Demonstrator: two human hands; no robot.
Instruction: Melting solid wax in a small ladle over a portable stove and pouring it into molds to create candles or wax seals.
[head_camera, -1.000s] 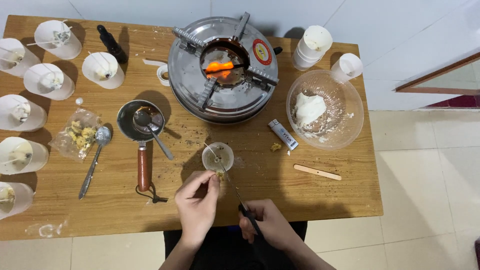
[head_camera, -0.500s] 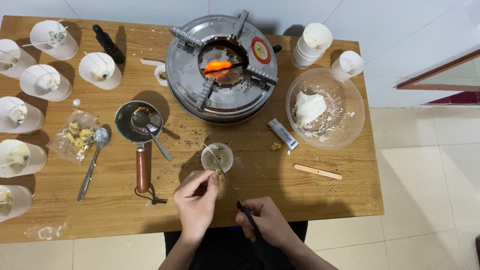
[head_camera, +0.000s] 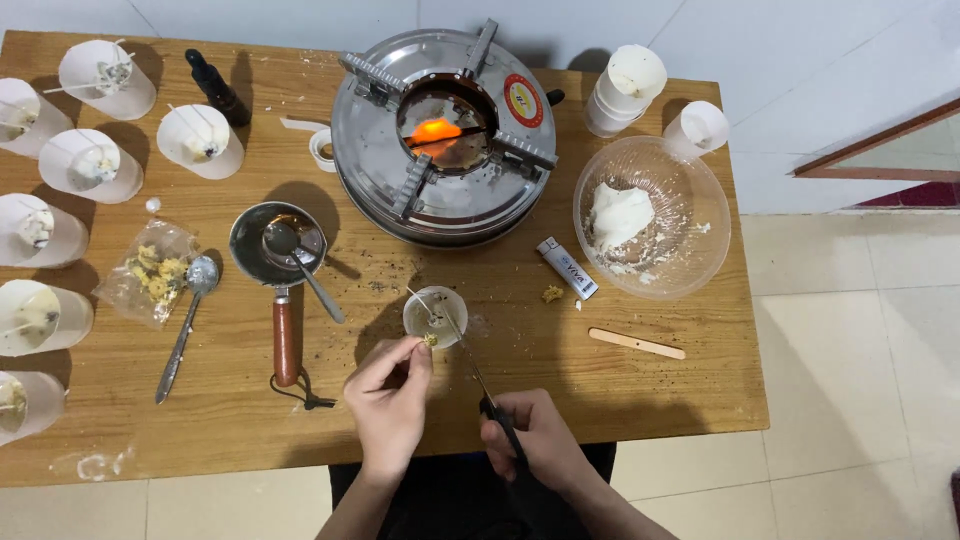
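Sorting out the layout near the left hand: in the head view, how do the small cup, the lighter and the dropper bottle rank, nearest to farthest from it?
From the left hand:
1. Small cup, just above the fingertips.
2. Lighter, up and to the right.
3. Dropper bottle, far corner, upper left.

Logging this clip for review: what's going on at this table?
A person sits at a wooden table. The left hand pinches a small yellowish bit at the rim of a small cup; the right hand points a thin dark tool into it. Behind, a metal stove glows orange.
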